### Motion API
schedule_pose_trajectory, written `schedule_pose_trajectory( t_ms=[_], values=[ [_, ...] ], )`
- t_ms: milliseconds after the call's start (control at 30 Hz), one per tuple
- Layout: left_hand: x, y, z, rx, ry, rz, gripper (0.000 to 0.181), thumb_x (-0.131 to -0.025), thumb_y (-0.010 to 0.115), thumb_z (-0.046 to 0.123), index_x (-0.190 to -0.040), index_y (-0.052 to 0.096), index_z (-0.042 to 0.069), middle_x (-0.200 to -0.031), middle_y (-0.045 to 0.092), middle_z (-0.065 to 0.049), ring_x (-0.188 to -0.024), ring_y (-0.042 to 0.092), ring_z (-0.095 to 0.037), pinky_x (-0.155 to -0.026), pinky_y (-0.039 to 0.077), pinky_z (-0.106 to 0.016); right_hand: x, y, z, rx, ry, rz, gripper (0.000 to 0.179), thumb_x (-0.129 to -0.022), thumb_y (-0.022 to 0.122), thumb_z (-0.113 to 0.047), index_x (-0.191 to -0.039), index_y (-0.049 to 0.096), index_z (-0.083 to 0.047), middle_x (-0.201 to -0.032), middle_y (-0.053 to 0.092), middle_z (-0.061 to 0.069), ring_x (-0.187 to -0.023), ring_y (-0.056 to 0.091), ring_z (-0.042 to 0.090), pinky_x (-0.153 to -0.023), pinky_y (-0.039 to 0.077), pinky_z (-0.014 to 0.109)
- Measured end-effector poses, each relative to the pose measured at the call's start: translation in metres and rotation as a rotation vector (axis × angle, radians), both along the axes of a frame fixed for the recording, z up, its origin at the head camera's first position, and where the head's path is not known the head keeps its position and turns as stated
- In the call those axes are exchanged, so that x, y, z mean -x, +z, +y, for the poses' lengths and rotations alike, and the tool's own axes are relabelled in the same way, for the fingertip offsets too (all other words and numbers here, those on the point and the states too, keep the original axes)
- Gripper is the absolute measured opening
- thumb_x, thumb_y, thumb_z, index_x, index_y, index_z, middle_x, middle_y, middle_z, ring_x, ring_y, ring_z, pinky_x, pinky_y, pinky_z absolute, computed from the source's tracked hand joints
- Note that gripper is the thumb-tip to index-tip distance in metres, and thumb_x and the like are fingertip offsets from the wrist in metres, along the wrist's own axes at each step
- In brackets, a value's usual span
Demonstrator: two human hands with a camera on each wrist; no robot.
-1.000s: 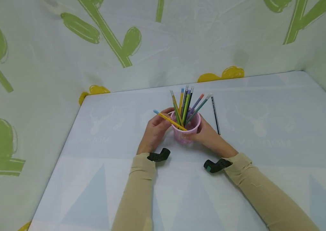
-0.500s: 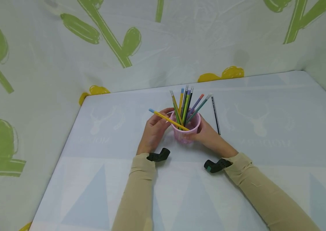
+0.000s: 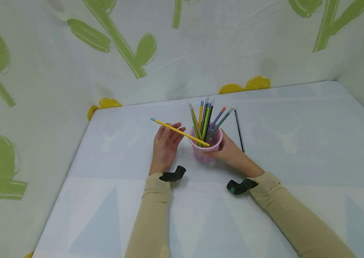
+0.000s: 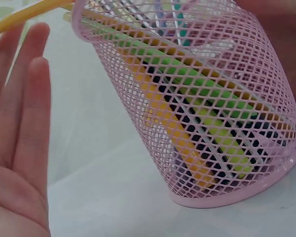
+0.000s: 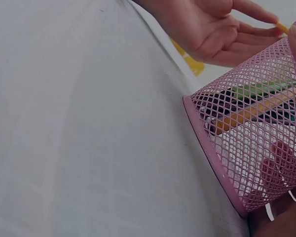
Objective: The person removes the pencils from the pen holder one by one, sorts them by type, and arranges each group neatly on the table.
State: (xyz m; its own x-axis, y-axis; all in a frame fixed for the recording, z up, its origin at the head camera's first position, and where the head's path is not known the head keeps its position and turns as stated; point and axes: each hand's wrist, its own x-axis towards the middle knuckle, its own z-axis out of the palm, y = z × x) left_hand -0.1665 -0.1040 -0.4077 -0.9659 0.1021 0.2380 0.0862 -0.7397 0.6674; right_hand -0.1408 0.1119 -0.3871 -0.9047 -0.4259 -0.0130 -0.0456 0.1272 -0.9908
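Note:
A pink mesh pencil cup [image 3: 201, 154] stands on the table, filled with several pencils [image 3: 205, 122] whose eraser ends point up. My right hand [image 3: 235, 152] grips the cup from the right, its thumb across the front; in the right wrist view fingers [image 5: 281, 158] show through the mesh. My left hand [image 3: 163, 150], left of the cup, pinches a yellow pencil [image 3: 182, 132] with a blue end. That pencil slants over the cup's rim, blue end out to the left. In the left wrist view, straight fingers [image 4: 35, 108] lie below the yellow pencil [image 4: 25, 18].
A dark pencil [image 3: 239, 130] lies on the white-and-blue table [image 3: 137, 211], just right of the cup. Behind the table's far edge hangs a pale wall covering [image 3: 201, 50] with green leaf prints. Each wrist carries a black device [image 3: 173, 174].
My left hand has drawn away from the cup to the left, sliding the yellow pencil further out over the rim. My right hand keeps hold of the cup in the same place.

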Motion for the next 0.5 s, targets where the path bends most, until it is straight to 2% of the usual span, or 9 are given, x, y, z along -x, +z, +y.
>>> schedule_pose_trajectory(
  t_ms=[67,167,500],
  values=[
    [0.000,0.000,-0.003,-0.027,0.031,-0.033,0.015,-0.092,0.050,0.017,-0.102,0.054,0.007,-0.103,0.062,-0.012,-0.098,0.059,-0.029,-0.088,0.044,-0.036,0.000,-0.001,-0.001,0.000,0.005,-0.001,0.082,-0.075,0.070,-0.008,-0.138,0.019,-0.015,-0.137,0.032,0.008,-0.123,0.032,0.024,-0.097,0.033,0.043],
    [0.001,0.000,-0.005,-0.088,0.066,-0.057,0.015,-0.093,0.048,0.017,-0.102,0.054,0.007,-0.097,0.063,-0.010,-0.088,0.062,-0.025,-0.076,0.050,-0.029,0.000,0.000,-0.001,-0.004,0.007,0.007,0.082,-0.075,0.070,-0.008,-0.138,0.019,-0.015,-0.136,0.032,0.008,-0.124,0.031,0.024,-0.097,0.032,0.043],
    [0.006,0.000,-0.012,-0.245,0.122,-0.144,0.019,-0.092,0.048,0.015,-0.110,0.052,0.009,-0.089,0.056,-0.004,-0.080,0.060,-0.017,-0.062,0.050,-0.019,0.000,0.001,-0.001,0.002,0.003,-0.006,0.083,-0.074,0.070,-0.006,-0.138,0.018,-0.013,-0.135,0.033,0.010,-0.123,0.031,0.025,-0.099,0.030,0.044]
  ],
)
